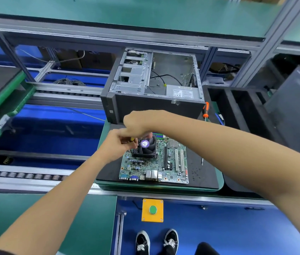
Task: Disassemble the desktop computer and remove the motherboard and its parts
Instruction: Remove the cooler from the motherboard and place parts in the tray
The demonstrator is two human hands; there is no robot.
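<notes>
The green board (pixel 154 162) is lying flat on a black mat (pixel 200 173), and the mat is sitting on a green tray (pixel 221 179). A black fan (pixel 146 147) with a purple sticker in its middle is sitting on the far left part of the board. Long white and black slots are running along the right part of the board, and silver plugs are lining its near edge.

Both hands are meeting just above the fan. The left hand (pixel 117 144) is reaching in from the left with its fingers curled, and it is pinching something small with a bit of yellow on it, right beside the fan. It is too blurry to tell what that small thing is. The right hand (pixel 138 124) is coming in from the right, above the left hand, with its fingers bent down toward the fan's far edge. Its fingertips are blurry and partly hidden, so I cannot tell if it is holding anything.

Behind the board, the computer case (pixel 154 89) is lying on its side with its open part facing up. Black wires and a gray power box (pixel 184 92) are sitting inside it. An orange screwdriver (pixel 206 110) is lying near the right side of the case. A thin metal tool (pixel 202 161) is lying on the mat to the right of the board, with tiny screws (pixel 196 172) scattered beside it.

Near the person, a yellow box with a green button (pixel 152 210) is sitting on the blue front of the bench. Two black shoes (pixel 156 242) with white laces are standing on the floor below.
</notes>
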